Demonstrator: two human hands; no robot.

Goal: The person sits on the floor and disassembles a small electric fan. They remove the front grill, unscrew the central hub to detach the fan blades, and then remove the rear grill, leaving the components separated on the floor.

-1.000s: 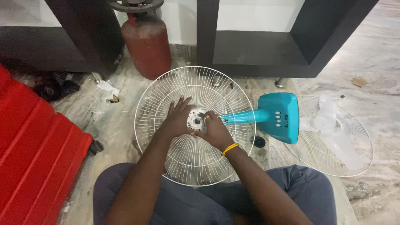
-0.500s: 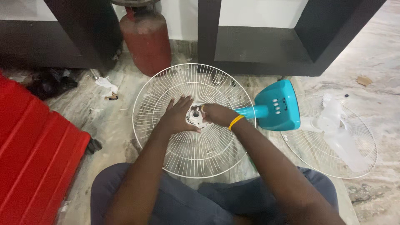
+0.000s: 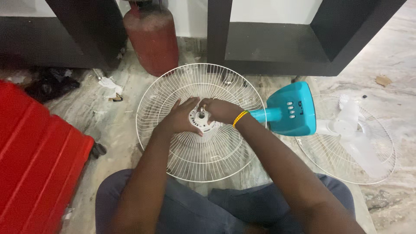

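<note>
Fingers of left hand (image 3: pixel 181 118) are spread flat on round white wire fan guard (image 3: pixel 173 151); right hand (image 3: pixel 219 110), wrist bent, is pinched on grey central hub (image 3: pixel 202 118).

A red gas cylinder (image 3: pixel 151 37) is standing upright at twelve o'clock, against the white wall. Dark shelving units (image 3: pixel 277 47) are flanking it on either side. A red ribbed case (image 3: pixel 34 156) is lying at nine o'clock. Crumpled paper scraps (image 3: pixel 109 86) are littering the marble floor (image 3: pixel 390 60) at eleven o'clock. A second wire guard (image 3: pixel 372 160), bearing translucent blades (image 3: pixel 353 130), is lying at three o'clock.
</note>
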